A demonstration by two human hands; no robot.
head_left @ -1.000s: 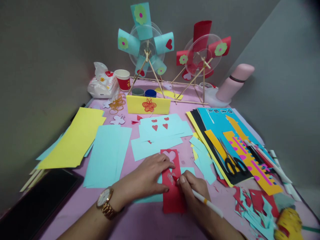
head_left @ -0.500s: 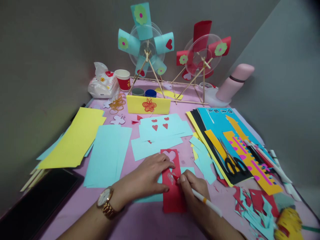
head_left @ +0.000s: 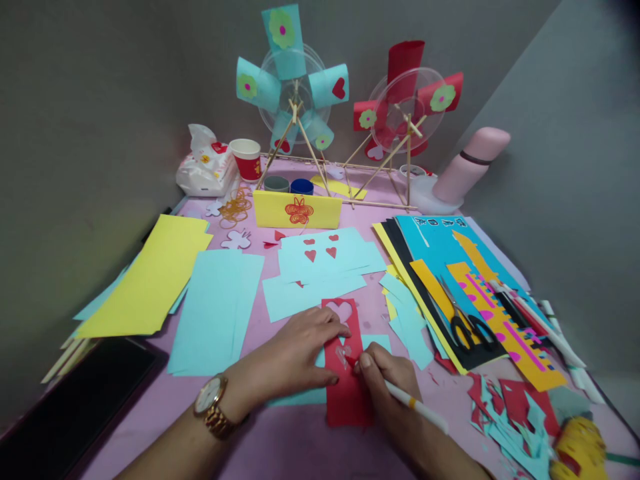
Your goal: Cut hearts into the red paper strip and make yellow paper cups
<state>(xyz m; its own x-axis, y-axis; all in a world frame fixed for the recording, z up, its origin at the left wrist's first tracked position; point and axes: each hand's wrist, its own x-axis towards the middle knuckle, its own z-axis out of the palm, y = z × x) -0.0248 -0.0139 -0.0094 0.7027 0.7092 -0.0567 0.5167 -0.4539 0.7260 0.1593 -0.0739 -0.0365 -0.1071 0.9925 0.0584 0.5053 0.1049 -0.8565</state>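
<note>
From my remote seat I am seeing the red strip [head_left: 349,407] lying on the counter [head_left: 280,453] under my left hand [head_left: 300,350], whose parted fingers are pressing without gripping; my right hand [head_left: 385,372] is pinching a white marker [head_left: 420,413] over the strip's middle. I am judging the work partly done: a pale heart shape [head_left: 341,309] is sitting at the strip's far end, the scribble [head_left: 343,353] midway is looking unfinished, its near end is showing plain red. Open room is stretching nearer than the strip; pale blue sheets [head_left: 283,301] are lying just beyond it, scissors [head_left: 457,312] well to its right.
</note>
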